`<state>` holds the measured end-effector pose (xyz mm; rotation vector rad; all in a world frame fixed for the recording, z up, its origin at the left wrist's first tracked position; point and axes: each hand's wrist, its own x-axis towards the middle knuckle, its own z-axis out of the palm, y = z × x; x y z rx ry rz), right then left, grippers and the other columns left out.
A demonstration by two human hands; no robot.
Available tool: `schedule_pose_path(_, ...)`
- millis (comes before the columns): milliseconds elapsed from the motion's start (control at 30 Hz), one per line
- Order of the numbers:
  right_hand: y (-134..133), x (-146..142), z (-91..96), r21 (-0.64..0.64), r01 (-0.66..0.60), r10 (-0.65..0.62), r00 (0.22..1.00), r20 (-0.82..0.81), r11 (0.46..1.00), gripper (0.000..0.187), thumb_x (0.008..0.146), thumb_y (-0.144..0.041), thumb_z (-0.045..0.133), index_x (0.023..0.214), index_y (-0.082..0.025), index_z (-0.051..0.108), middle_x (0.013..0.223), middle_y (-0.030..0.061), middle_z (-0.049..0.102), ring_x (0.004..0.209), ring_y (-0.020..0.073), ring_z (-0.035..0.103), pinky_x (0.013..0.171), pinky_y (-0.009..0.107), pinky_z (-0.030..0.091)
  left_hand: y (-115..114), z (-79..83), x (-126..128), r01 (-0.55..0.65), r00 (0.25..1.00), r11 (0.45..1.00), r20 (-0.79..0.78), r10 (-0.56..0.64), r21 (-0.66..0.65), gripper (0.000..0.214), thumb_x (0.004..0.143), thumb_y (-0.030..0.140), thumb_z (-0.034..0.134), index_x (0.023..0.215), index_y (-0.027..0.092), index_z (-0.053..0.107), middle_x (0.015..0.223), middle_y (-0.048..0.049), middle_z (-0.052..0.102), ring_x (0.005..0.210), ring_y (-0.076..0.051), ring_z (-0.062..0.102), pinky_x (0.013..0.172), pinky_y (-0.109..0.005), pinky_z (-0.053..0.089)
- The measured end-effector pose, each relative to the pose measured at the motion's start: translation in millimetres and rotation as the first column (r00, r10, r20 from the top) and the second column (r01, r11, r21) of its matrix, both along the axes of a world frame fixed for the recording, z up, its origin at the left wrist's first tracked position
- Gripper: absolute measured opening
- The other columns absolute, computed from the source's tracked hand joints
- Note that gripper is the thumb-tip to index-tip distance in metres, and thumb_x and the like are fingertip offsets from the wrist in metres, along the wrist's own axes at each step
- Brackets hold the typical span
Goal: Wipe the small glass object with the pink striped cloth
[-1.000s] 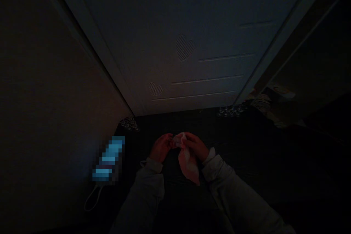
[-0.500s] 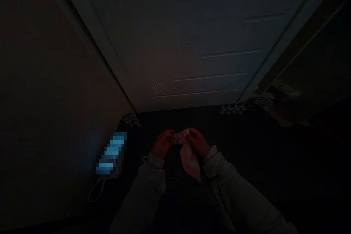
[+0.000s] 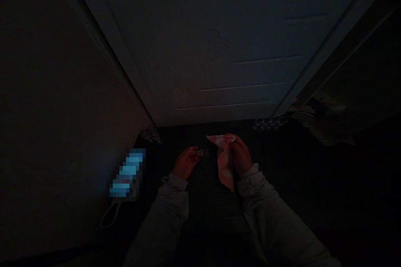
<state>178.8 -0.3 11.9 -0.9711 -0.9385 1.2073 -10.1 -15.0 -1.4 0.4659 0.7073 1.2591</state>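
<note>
Dimly, We See Two Hands With Two Separate Holds

The largest thing before us is a pale panel, which carries two striped hearts and some raised lines. On the left we have a plain wall, and under the hands there is a dark surface with fine lines. We see next the two long light sleeves of the person. Near the wall lies a blue, blurred object with a loop of cord; we cannot tell what it is.

The pinkish cloth is in the right hand, whose fingers pinch its upper part, so that it hangs down while one corner points to the left. The left hand is closed with its fingertips around one end of a small clear glass. Behind, beside the panel's foot, we notice two groups of small shiny pieces, left and right, which look like glasses.

Smallest is the held glass: it lies sideways between both hands, apart from the cloth.
</note>
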Motion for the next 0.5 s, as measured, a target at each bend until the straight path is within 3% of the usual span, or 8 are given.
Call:
schedule_pose_path(133,-9,-14,-1.3,0.024,-0.248,0.241,0.957,0.159,0.969,0.025,0.073,-0.029,0.051,0.096,-0.021,0.054,0.102,0.0042,0.056,0.097,0.0186,0.051,0.088,0.036,0.036,0,0.3,0,0.017,0.999,1.000,-0.028,-0.017,-0.002,0.016,0.071,0.024,0.056,0.078,0.010,0.061,0.066,-0.0034,0.059,0.064,-0.010,0.054,0.059,-0.021,0.040)
schedule_pose_path(200,-13,-21,-1.9,0.048,-0.325,0.303,0.918,0.257,0.945,0.028,0.074,-0.032,0.050,0.100,-0.022,0.053,0.105,0.0043,0.054,0.100,0.0179,0.049,0.090,0.035,0.035,0,0.5,1,0.021,0.999,1.000,-0.041,-0.021,-0.001,0.016,0.070,0.024,0.056,0.077,0.010,0.061,0.068,-0.0041,0.059,0.065,-0.011,0.054,0.059,-0.022,0.040)
schedule_pose_path(500,-15,-23,-4.7,0.056,-0.345,0.317,0.907,0.277,0.937,0.031,0.073,-0.033,0.051,0.102,-0.022,0.051,0.107,0.0042,0.053,0.101,0.0180,0.048,0.089,0.035,0.035,0,-1.3,1,0.029,0.996,1.000,-0.080,-0.029,0.001,0.016,0.071,0.024,0.055,0.078,0.010,0.061,0.069,-0.0051,0.061,0.065,-0.012,0.054,0.059,-0.024,0.040)
